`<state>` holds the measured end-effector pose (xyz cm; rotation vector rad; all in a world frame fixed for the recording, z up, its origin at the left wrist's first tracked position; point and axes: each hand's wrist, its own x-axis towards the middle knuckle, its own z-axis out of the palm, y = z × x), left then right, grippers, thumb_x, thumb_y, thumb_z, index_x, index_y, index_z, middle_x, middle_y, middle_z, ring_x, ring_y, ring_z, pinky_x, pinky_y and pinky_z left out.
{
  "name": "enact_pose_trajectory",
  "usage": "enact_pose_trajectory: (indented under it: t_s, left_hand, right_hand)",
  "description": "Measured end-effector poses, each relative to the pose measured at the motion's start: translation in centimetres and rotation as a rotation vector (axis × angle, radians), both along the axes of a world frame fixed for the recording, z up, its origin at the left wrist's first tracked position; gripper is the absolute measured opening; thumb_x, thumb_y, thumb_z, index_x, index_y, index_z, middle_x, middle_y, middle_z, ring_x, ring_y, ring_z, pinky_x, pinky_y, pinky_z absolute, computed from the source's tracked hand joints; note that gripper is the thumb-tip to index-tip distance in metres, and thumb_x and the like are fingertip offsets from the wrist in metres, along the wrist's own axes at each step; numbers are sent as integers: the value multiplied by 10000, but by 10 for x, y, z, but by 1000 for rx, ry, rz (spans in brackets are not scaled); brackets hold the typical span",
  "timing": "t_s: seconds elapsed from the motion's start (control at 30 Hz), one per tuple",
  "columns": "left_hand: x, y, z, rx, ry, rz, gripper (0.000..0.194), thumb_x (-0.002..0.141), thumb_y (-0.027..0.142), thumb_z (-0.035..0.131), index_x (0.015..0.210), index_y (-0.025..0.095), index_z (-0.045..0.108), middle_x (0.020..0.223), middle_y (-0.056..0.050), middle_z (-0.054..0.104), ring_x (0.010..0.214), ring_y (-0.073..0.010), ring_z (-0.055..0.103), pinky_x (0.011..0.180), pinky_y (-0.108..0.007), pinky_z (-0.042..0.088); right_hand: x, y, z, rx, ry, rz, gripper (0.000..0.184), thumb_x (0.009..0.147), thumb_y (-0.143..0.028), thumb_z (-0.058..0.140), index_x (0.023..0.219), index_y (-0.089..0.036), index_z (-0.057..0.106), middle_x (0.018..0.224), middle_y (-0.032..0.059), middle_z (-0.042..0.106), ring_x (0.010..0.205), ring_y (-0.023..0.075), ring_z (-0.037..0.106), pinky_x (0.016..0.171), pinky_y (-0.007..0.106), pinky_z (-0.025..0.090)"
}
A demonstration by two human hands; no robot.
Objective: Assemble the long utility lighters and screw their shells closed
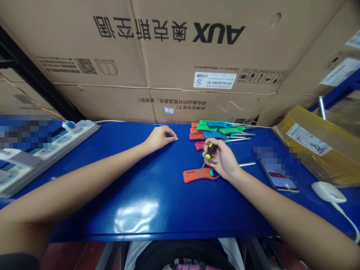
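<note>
My right hand is closed round the black and yellow handle of a small screwdriver. Its thin shaft slants down to the left, the tip over an orange long-nozzle lighter lying on the blue table. That hand partly hides the lighter's trigger and metal tube. My left hand rests on the table farther left, thumb and fingertips brought together in a pinch; anything between them is too small to make out. Just beyond my right hand lies a pile of red, green and blue lighters, nozzles pointing right.
A large cardboard box stands along the back of the blue table. At the left is a white power strip with a plug in it. To the right lie a phone, a white corded device and a yellow-taped package.
</note>
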<state>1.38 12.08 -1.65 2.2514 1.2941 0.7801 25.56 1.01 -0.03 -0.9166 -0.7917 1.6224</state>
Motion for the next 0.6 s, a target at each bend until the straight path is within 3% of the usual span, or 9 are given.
enact_pose_trajectory:
  t_s: [0.17, 0.43, 0.6]
  left_hand:
    - [-4, 9, -6, 17, -21, 29, 206, 757, 370, 795, 855, 188, 794, 869, -34, 759, 645, -125, 535, 619, -257, 407]
    - [-7, 7, -9, 91, -11, 45, 290, 887, 414, 626, 908, 163, 768, 839, -48, 742, 657, -142, 574, 617, -259, 428]
    - [-1, -17, -1, 201, 54, -14, 346, 962, 413, 494, 888, 143, 698, 852, -76, 699, 694, -165, 578, 658, -288, 430]
  right_hand:
    - [0, 0, -1, -3, 16, -1, 213, 738, -352, 668, 840, -233, 522, 608, -80, 517, 399, 60, 244, 363, 193, 201]
    - [3, 6, -1, 21, 12, -30, 186, 730, -342, 637, 773, -216, 508, 545, -81, 463, 399, 60, 297, 396, 206, 274]
    - [4, 10, -2, 127, -97, -65, 263, 752, -425, 700, 827, -211, 567, 643, -39, 585, 535, 89, 515, 508, 219, 437]
